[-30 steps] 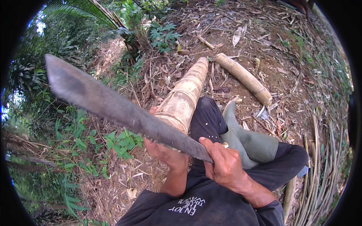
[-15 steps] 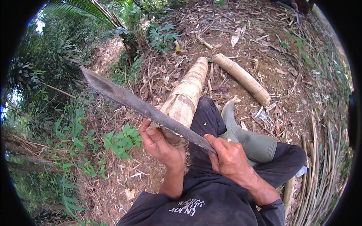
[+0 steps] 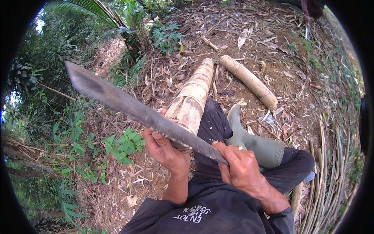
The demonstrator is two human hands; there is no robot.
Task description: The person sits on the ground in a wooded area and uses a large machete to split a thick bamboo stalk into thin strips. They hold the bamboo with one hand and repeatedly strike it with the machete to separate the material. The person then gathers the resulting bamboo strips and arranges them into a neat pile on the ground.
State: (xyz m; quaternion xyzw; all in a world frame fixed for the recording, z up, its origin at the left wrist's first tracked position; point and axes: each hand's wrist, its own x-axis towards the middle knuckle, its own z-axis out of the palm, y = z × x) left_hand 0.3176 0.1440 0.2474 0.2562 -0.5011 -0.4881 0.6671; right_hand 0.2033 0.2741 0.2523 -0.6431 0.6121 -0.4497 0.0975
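My right hand is closed round the grip end of a long machete, and its fingers hide the handle. The dark blade slants up to the far left, its broad tip raised and blurred, with pale nicks or chips along the near edge. My left hand is closed about the blade's middle from below. Its thumb lies at the near edge, and a fingertip shows past the far edge. Beyond the blade lies a thick, pale ringed bamboo log, narrowing away from me beside my leg; the blade and my left hand partly cover its near end.
A second bamboo length lies on the leaf-strewn ground. My green rubber boot is bent across in front. Long thin poles lie at right, and leafy plants grow at left. Another person's hand holds a blade at far right.
The machete's tip has swung left and upward, and the blade face has turned slightly. Both my hands keep nearly the same places. The other person's hand and blade have come further into view.
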